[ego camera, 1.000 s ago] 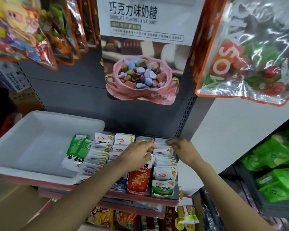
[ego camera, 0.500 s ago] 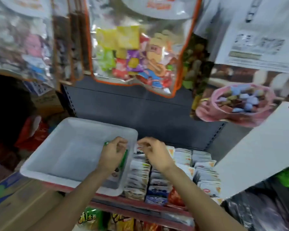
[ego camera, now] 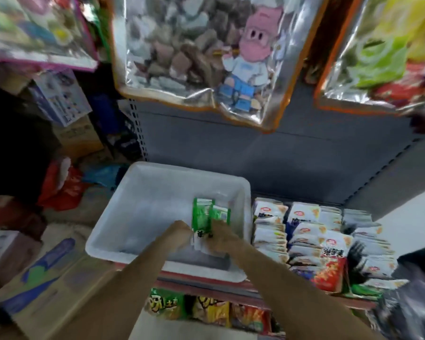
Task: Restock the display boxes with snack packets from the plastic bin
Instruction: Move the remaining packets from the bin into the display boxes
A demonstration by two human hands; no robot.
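Centrally, white translucent plastic bin (ego camera: pixel 142 231) lower middle of frame; left hand (ego camera: pixel 179 233) and right hand (ego camera: pixel 222 235) pinch green-and-white snack packets (ego camera: pixel 204 218) over it, blurred; packed display boxes (ego camera: pixel 312 244) lower right.

Shop clutter around the shelf, seen from my head camera.

Above where I'm gripping, a clear hanging bag (ego camera: pixel 201 52) with an orange edge holds brownish and grey sweets and bears a pink cartoon pig. Up and right of it hangs a second bag (ego camera: pixel 383 52) with green and yellow contents; up and left, a pink-edged bag (ego camera: pixel 35 30). Behind, farther from me, stands the grey back panel (ego camera: pixel 268 158). Left and below the grip lies a cardboard box (ego camera: pixel 49 285) with blue print, and a red bag (ego camera: pixel 59 185) sits farther left. Just below, on the lower shelf, I see crisp packets (ego camera: pixel 206 310), blurred.
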